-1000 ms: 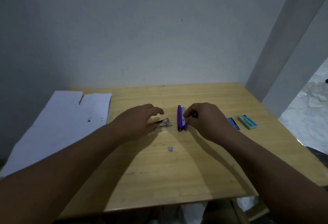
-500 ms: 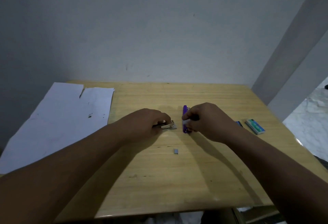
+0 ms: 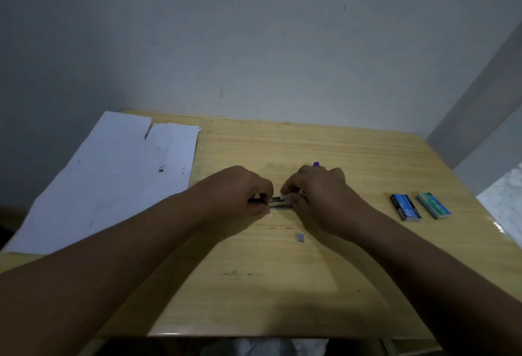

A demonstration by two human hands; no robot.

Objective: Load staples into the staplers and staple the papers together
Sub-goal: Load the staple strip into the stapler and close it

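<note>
A small metal stapler (image 3: 278,203) lies at the middle of the wooden table (image 3: 282,285). My left hand (image 3: 243,192) grips its left end with curled fingers. My right hand (image 3: 319,194) pinches a small pale strip of staples (image 3: 283,196) right at the stapler's right end. Only the tip of a purple stapler (image 3: 316,164) shows behind my right hand. White papers (image 3: 113,180) lie on the table's left side, overhanging its edge.
A blue staple box (image 3: 405,207) and a green staple box (image 3: 433,205) lie side by side at the right. A small grey piece of staples (image 3: 300,237) sits just in front of my hands. A wall runs close behind the table.
My right hand left the purple stapler and moved left with a pale strip to the metal stapler. My left hand closed its fingers on that stapler.
</note>
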